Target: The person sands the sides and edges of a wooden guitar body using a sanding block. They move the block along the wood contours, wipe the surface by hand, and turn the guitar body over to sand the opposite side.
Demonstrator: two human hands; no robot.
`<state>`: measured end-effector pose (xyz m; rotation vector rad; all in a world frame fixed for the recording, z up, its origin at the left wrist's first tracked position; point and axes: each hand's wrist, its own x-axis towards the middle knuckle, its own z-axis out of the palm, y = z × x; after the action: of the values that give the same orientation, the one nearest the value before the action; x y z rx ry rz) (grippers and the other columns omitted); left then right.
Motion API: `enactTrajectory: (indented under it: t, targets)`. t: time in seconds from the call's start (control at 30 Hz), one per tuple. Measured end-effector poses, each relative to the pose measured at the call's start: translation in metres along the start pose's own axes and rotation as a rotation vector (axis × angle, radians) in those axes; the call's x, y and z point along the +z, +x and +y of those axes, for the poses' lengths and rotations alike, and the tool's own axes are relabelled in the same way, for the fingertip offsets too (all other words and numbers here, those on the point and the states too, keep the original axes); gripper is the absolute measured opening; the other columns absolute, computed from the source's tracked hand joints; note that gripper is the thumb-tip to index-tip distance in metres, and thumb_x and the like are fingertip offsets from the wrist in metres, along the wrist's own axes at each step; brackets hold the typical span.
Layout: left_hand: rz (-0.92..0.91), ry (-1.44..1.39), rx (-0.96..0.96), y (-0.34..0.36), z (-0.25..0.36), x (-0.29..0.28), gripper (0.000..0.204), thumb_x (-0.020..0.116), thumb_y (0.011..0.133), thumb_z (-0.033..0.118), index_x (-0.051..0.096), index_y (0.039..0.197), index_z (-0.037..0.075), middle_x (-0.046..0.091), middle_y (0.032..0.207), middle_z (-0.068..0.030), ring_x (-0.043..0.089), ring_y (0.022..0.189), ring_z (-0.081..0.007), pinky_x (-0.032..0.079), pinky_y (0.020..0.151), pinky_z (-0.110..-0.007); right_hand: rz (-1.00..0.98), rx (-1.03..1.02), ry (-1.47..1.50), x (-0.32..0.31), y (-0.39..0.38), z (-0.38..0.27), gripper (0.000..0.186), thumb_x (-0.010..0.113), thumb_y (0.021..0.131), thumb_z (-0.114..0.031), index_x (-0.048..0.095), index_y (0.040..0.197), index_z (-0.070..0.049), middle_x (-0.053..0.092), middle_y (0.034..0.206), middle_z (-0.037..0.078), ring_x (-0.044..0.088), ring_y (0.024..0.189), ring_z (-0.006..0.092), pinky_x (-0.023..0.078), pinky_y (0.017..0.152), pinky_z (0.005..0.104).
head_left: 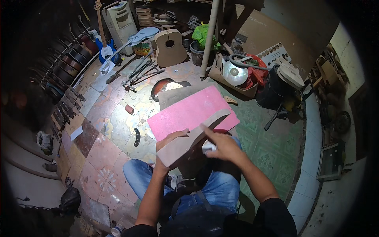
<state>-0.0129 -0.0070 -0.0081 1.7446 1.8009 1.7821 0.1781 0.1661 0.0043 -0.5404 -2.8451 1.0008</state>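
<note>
A pale brown piece with a long curved edge [181, 147], like a guitar body seen edge-on, is tilted up over my lap. My left hand [170, 145] grips its lower left end, thumb and fingers around it. My right hand [223, 147] is at the piece's right side. Its index finger reaches out and touches the curved edge, while the other fingers are curled around a small white block or folded sheet [208, 147]. What the block is exactly cannot be made out. Beyond the piece lies a flat pink board [185, 112], on top of a grey board [173, 96].
A sunburst guitar body [158, 89] lies behind the boards. Left of them are a reddish-brown roll [129, 109] and a black curved strip [137, 137]. Farther off stand an unpainted acoustic guitar body [170, 55], a pole [209, 43], a filled cardboard box [233, 87] and a black bucket [270, 93].
</note>
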Motion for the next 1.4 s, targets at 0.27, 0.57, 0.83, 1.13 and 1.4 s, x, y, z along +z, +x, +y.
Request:
enactTrajectory:
  t: [0.27, 0.57, 0.83, 1.13, 1.4]
  targets:
    - [-0.022, 0.016, 0.042, 0.006, 0.003, -0.007, 0.045, 0.082, 0.077, 0.011, 0.070, 0.118, -0.001, 0.071, 0.120, -0.0172, 0.071, 0.100, -0.0255, 0.058, 0.089, -0.035, 0.192, 0.432, -0.221, -0.022, 0.008, 0.074, 0.114, 0.082, 0.069, -0.028, 0.020, 0.164, -0.025, 0.070, 0.102, 0.025, 0.069, 0.096, 0.0430, 0.055, 0.086, 0.0496]
    - [-0.100, 0.071, -0.011, 0.002, -0.001, -0.011, 0.048, 0.084, 0.076, 0.010, 0.067, 0.120, 0.001, 0.068, 0.126, -0.0150, 0.070, 0.109, -0.0249, 0.056, 0.094, -0.034, 0.146, 0.086, 0.050, 0.015, -0.005, 0.028, 0.116, 0.081, 0.068, -0.029, 0.017, 0.165, -0.023, 0.068, 0.098, 0.024, 0.068, 0.096, 0.0441, 0.053, 0.089, 0.0514]
    - [-0.256, 0.070, -0.091, 0.010, -0.009, -0.013, 0.053, 0.081, 0.082, 0.012, 0.063, 0.129, -0.002, 0.067, 0.129, -0.0186, 0.069, 0.112, -0.0313, 0.054, 0.099, -0.036, 0.761, 0.223, 0.356, 0.006, 0.005, 0.103, 0.065, 0.078, 0.084, -0.019, 0.055, 0.142, 0.000, 0.069, 0.111, 0.020, 0.068, 0.108, 0.0319, 0.052, 0.096, 0.0387]
    - [-0.211, -0.102, -0.133, 0.028, 0.015, 0.006, 0.052, 0.082, 0.081, 0.014, 0.065, 0.129, 0.004, 0.067, 0.134, -0.0122, 0.074, 0.103, -0.0249, 0.057, 0.088, -0.030, 0.995, -0.064, 0.111, 0.048, 0.034, 0.050, 0.042, 0.078, 0.087, -0.020, 0.067, 0.123, 0.001, 0.064, 0.117, 0.021, 0.063, 0.110, 0.0370, 0.050, 0.097, 0.0437]
    - [-0.237, 0.009, -0.069, 0.035, 0.017, 0.017, 0.051, 0.081, 0.082, 0.018, 0.065, 0.128, 0.005, 0.073, 0.119, -0.0123, 0.076, 0.090, -0.0253, 0.058, 0.080, -0.031, 1.033, -0.059, 0.120, 0.052, 0.034, 0.047, 0.045, 0.074, 0.090, -0.016, 0.065, 0.131, -0.001, 0.059, 0.121, 0.025, 0.059, 0.113, 0.0416, 0.049, 0.098, 0.0497]
